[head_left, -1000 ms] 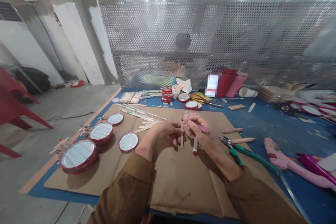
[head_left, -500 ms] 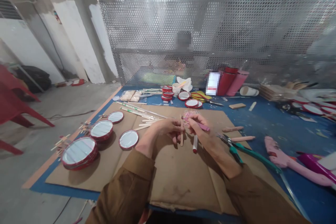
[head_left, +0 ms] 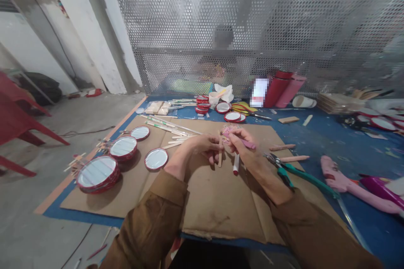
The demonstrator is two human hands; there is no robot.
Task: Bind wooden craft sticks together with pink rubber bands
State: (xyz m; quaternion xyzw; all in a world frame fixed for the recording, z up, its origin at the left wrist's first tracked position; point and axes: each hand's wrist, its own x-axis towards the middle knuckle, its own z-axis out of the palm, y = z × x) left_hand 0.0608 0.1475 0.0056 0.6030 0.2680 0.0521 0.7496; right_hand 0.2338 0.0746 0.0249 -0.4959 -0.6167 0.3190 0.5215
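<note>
In my left hand a flat wooden craft stick is pinched near its upper part, its lower end pointing toward me. My right hand grips a thick pink pen-shaped tool, whose front end is close to the top of the stick; whether they touch I cannot tell. Just beyond both hands lies a small heap of pink, multicoloured bits. A white marker with a red end rests on the cardboard sheet below my right hand.
Red-rimmed round discs in stacks stand at the left, with loose craft sticks nearby. Green-handled pliers and a pink glue gun lie to the right. A red bottle stands before the perforated metal screen.
The whole view has tilted slightly downward, so the screen and table sit higher in the picture. Both hands keep nearly the same pose, still holding the stick and the pink tool.
</note>
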